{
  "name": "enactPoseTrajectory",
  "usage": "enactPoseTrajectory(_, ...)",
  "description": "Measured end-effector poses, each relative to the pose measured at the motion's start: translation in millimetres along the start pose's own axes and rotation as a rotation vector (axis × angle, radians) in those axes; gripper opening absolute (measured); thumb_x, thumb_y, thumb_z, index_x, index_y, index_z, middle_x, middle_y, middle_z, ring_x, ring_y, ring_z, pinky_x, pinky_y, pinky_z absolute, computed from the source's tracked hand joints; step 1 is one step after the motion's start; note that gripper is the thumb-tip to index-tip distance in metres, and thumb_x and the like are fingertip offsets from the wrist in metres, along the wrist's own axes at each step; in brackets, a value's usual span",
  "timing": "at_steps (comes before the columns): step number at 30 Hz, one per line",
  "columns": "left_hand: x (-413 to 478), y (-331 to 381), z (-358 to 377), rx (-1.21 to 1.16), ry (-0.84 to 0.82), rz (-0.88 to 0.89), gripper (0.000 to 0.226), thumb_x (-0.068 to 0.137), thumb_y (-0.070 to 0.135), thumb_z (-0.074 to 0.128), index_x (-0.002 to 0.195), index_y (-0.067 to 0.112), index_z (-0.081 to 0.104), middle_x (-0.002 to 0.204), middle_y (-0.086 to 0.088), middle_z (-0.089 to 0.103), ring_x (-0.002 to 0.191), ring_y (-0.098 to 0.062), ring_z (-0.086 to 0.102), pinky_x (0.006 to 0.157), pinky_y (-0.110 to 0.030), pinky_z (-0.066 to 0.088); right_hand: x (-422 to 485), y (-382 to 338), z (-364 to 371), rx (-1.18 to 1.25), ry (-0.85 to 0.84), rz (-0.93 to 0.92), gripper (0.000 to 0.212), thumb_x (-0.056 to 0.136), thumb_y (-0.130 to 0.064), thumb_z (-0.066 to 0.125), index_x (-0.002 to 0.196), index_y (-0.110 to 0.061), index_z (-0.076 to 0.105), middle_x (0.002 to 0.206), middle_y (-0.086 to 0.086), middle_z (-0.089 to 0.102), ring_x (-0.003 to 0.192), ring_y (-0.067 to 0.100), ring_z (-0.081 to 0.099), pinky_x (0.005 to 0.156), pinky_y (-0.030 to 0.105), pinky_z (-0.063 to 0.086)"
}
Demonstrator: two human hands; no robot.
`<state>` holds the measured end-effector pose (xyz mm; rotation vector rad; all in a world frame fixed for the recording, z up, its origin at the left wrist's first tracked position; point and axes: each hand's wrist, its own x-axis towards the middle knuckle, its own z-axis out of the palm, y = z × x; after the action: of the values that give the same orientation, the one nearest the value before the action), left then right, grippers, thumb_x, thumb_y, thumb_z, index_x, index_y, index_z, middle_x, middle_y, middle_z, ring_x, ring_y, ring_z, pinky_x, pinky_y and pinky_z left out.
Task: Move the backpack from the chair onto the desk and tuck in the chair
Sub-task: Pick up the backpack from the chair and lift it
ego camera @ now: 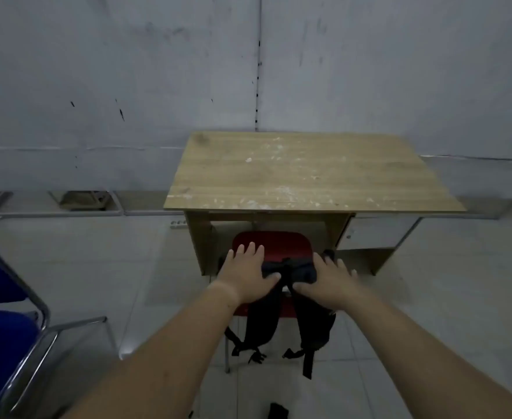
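A dark backpack [291,272] hangs over the back of a red chair [274,244], its straps dangling down the near side. The chair stands in front of the wooden desk [306,173], its seat partly under the top. My left hand [245,272] lies on the backpack's top left, fingers spread, thumb pressed on the fabric. My right hand [328,281] lies on its top right, thumb near the centre handle. Whether the fingers have closed around the bag is hard to tell.
A blue chair with a chrome frame [9,337] stands at the left. The desk has a white drawer unit [375,234] on its right and a power strip [178,223] on the floor by its left leg. A grey wall rises behind.
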<state>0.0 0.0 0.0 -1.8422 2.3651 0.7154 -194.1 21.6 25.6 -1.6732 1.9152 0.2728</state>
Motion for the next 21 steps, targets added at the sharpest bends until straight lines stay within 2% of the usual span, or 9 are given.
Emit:
enactPoseTrajectory(4, 24.4, 11.1, 31.4, 0.050, 0.057, -0.081, 0.111, 0.072, 0.083, 0.042, 0.156, 0.021, 0.005, 0.165, -0.008, 0.001, 0.150, -0.032, -0.004, 0.120, -0.048, -0.003, 27.3, 11.1, 32.3, 0.065, 0.080, 0.057, 0.108, 0.070, -0.075, 0.055, 0.148, -0.014, 0.012, 0.150, 0.013, 0.034, 0.135, 0.032, 0.035, 0.109, 0.052, 0.030)
enactPoseTrajectory(6, 35.1, 10.8, 44.6, 0.065, 0.026, -0.100, 0.117, 0.067, 0.086, 0.045, 0.156, 0.020, 0.008, 0.164, -0.009, 0.006, 0.150, -0.033, -0.002, 0.121, -0.051, -0.003, 36.9, 11.0, 51.4, 0.002, 0.171, 0.048, 0.097, 0.069, -0.072, 0.056, 0.140, -0.014, 0.026, 0.139, 0.009, 0.046, 0.128, 0.029, 0.042, 0.105, 0.054, 0.031)
enactPoseTrajectory(8, 42.8, 2.9, 47.2, 0.086, -0.019, -0.078, 0.116, 0.064, 0.088, 0.047, 0.154, 0.020, 0.019, 0.160, -0.007, 0.022, 0.148, -0.034, 0.008, 0.121, -0.053, -0.001, 43.5, 10.4, 58.7, -0.059, 0.236, 0.027, 0.083, 0.070, -0.065, 0.058, 0.133, -0.017, 0.033, 0.129, 0.003, 0.052, 0.123, 0.027, 0.045, 0.105, 0.058, 0.029)
enactPoseTrajectory(11, 47.7, -13.8, 40.2, 0.089, -0.087, -0.009, 0.106, 0.061, 0.084, 0.056, 0.147, 0.025, 0.034, 0.147, -0.001, 0.044, 0.141, -0.029, 0.028, 0.120, -0.056, 0.003, 50.6, 11.9, 58.4, -0.045, 0.221, -0.019, 0.071, 0.072, -0.054, 0.061, 0.129, -0.019, 0.037, 0.124, 0.000, 0.054, 0.118, 0.026, 0.048, 0.107, 0.060, 0.026)
enactPoseTrajectory(15, 48.6, -23.0, 30.3, 0.124, -0.160, 0.014, 0.101, 0.055, 0.087, 0.057, 0.137, 0.029, 0.045, 0.135, 0.002, 0.053, 0.130, -0.026, 0.041, 0.117, -0.055, 0.014, 55.2, 13.9, 49.2, -0.045, 0.130, -0.084, 0.065, 0.071, -0.049, 0.065, 0.123, -0.020, 0.038, 0.123, 0.001, 0.052, 0.116, 0.028, 0.050, 0.108, 0.058, 0.026)
enactPoseTrajectory(17, 50.1, -25.5, 22.9, 0.148, -0.215, 0.047, 0.100, 0.053, 0.087, 0.059, 0.133, 0.029, 0.047, 0.129, 0.002, 0.057, 0.123, -0.025, 0.047, 0.114, -0.051, 0.024, 56.7, 18.1, 39.0, -0.012, 0.056, -0.105, 0.067, 0.067, -0.048, 0.070, 0.119, -0.021, 0.038, 0.121, 0.001, 0.053, 0.112, 0.028, 0.051, 0.105, 0.055, 0.032)
enactPoseTrajectory(19, 54.1, -30.2, 8.9, 0.169, -0.298, 0.090, 0.098, 0.055, 0.080, 0.068, 0.136, 0.030, 0.045, 0.129, 0.002, 0.057, 0.120, -0.025, 0.050, 0.108, -0.045, 0.035, 61.3, 25.1, 23.2, 0.039, -0.057, -0.142, 0.074, 0.062, -0.047, 0.076, 0.121, -0.024, 0.038, 0.121, 0.001, 0.054, 0.107, 0.026, 0.053, 0.094, 0.047, 0.045)
enactPoseTrajectory(21, 60.0, -34.9, -6.6, 0.213, -0.395, 0.129, 0.098, 0.060, 0.066, 0.078, 0.142, 0.030, 0.039, 0.137, 0.001, 0.052, 0.123, -0.025, 0.049, 0.106, -0.043, 0.041, 67.4, 30.0, 3.8, 0.077, -0.169, -0.156, 0.082, 0.061, -0.045, 0.082, 0.128, -0.024, 0.039, 0.126, 0.003, 0.053, 0.105, 0.024, 0.054, 0.084, 0.038, 0.049)
